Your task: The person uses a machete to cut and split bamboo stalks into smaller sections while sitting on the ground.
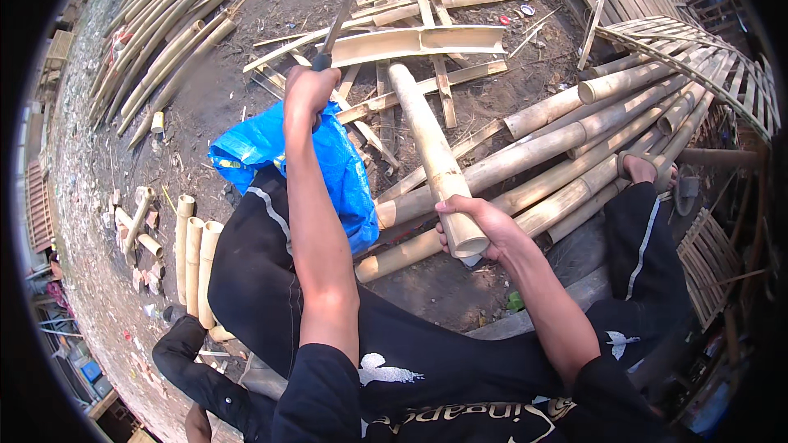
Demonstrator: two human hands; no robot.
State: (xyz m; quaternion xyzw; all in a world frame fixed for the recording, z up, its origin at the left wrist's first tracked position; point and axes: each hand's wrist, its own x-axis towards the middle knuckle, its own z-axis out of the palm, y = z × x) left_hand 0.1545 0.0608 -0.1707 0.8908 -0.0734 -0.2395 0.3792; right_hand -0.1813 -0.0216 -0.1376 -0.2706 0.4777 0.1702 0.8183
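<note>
Bamboo is the work in hand: a pale, round bamboo pole (431, 156) runs from just in front of my lap out toward the far ground, and I judge it whole so far, since I see no split or cut along the length that shows. Nearest me, my right hand (480, 226) is wrapped around its near cut end, steadying it above my dark trousers. My left hand (308, 90) is raised farther out and closed round the dark handle of a long flat-bladed chopping knife (341, 4), whose blade points up and away, clear of the pole. Between my arms lies a crumpled blue plastic sheet (328, 156). To the right, a heap of uncut round bamboo poles (591, 131) lies under my bare foot (640, 168), so plenty looks left to work. Beyond the pole's far end, flat split bamboo strips (419, 41) are scattered on the dirt, which I read as finished pieces. Far left lies a second stack of bamboo poles (172, 25).
</note>
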